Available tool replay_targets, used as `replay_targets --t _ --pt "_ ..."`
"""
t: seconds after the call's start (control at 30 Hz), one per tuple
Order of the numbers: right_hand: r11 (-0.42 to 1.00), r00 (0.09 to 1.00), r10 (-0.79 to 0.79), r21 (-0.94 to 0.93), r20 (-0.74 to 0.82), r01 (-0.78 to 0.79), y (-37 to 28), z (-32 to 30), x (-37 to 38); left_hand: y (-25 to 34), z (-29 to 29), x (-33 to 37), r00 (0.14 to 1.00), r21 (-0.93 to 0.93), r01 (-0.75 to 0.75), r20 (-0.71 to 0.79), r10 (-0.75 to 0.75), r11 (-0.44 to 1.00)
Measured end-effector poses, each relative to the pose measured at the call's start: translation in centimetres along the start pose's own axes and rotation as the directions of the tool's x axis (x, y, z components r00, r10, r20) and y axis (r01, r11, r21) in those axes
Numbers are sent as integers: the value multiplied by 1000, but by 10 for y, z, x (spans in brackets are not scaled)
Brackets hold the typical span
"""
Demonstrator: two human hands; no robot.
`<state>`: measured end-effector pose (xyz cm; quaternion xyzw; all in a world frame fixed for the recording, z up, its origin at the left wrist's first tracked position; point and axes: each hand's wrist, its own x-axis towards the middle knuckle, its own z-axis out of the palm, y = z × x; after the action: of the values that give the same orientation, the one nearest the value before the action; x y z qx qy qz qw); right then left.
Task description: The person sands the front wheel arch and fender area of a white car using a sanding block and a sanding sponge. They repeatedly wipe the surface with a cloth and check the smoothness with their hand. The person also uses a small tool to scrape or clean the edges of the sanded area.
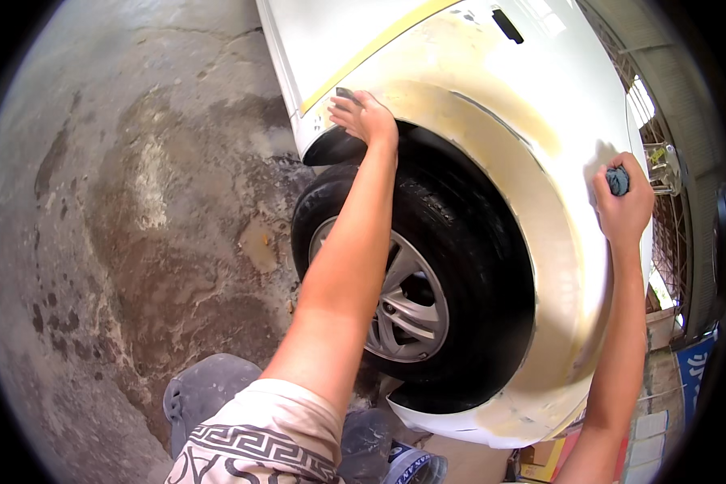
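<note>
The white car's fender (552, 266) curves around the wheel arch, with beige and yellowish filler patches along it. My left hand (369, 119) is at the panel's lower left end, above the tyre. Between its thumb and fingers sits a small dark grey flat piece (348, 95), perhaps sandpaper, pressed to the panel or close to it. On the right side of the bodywork, my right hand (627, 206) grips a crumpled blue-grey cloth (618, 181) against the white paint. The black tyre (460, 234) and silver rim (415, 310) lie partly behind my left forearm.
A stained concrete floor (161, 266) spreads on the left. At the bottom, near my knees, stands a bucket (415, 466) with blue and white marking. Yellow and red boxes (540, 460) are at lower right. Metal grating (673, 242) and a blue sign (694, 367) line the right side.
</note>
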<state>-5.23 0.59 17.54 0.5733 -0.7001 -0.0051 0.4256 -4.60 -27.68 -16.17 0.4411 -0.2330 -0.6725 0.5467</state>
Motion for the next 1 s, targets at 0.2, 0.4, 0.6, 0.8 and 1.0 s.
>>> replay_targets --t 0.2,0.4,0.6,0.8,1.0 --pt "998 998 62 2 4 -62 -6 2 2 30 25 -149 913 -69 -270 299 278 960" --pt "993 990 -114 1 -84 115 -4 2 1 10 -4 -25 996 -1 -60 63 60 998" --pt "999 1000 14 -47 18 -13 -4 -1 0 23 1 -65 971 133 -201 159 179 971" --pt "999 999 42 -3 -7 -42 -4 3 3 18 9 -107 901 17 -391 210 379 920" --pt "999 1000 -31 -17 -5 31 -4 -1 2 23 -22 -10 991 175 108 55 -119 979"
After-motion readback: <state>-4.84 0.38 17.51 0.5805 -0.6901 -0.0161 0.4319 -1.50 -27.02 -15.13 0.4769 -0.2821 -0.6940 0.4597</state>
